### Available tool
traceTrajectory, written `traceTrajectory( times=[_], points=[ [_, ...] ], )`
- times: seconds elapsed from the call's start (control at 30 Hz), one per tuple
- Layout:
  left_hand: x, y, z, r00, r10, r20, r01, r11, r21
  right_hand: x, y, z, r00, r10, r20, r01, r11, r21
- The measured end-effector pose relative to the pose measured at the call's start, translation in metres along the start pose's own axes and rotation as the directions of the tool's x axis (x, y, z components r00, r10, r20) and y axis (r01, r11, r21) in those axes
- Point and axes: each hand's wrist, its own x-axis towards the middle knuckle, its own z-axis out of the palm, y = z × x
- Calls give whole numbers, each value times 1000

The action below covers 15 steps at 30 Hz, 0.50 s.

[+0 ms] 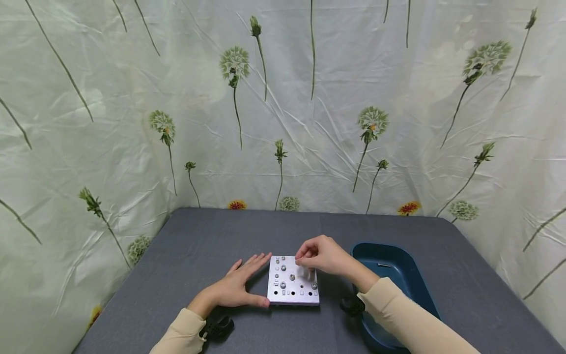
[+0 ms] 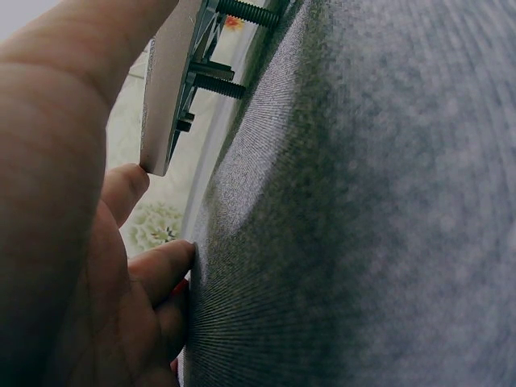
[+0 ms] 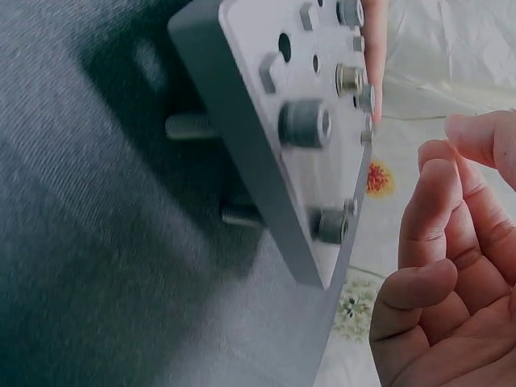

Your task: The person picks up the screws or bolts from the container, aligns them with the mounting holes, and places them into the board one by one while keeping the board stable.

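Note:
A square silvery metal plate (image 1: pixel 305 299) stands raised off the dark table, with bolt shanks (image 2: pixel 222 85) sticking out beneath. Several socket-head bolts (image 3: pixel 306 123), hex heads and holes dot its top. My left hand (image 1: pixel 236 286) lies spread along the plate's left side, thumb at the near corner and forefinger at the far one; the left wrist view shows a fingertip against the plate's edge. Over the far right of the plate is my right hand (image 1: pixel 325 254), fingers bent and the tips of thumb and forefinger together. Whether something small sits between those tips I cannot tell.
A dark blue tray (image 1: pixel 404 251) stands to the right, partly under my right forearm, with a small metal piece (image 1: pixel 383 265) in it. Behind the grey cloth-covered table (image 1: pixel 221 231) hangs a white curtain (image 1: pixel 309 147) with dandelion prints.

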Motion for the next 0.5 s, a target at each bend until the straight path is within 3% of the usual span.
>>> traceTrajectory(
  times=[0.5],
  points=[
    [1,-1,0,1000,9,1,-9,1000,-5,-19,14,-38,999,18,-49,-19,999,-25]
  ],
)
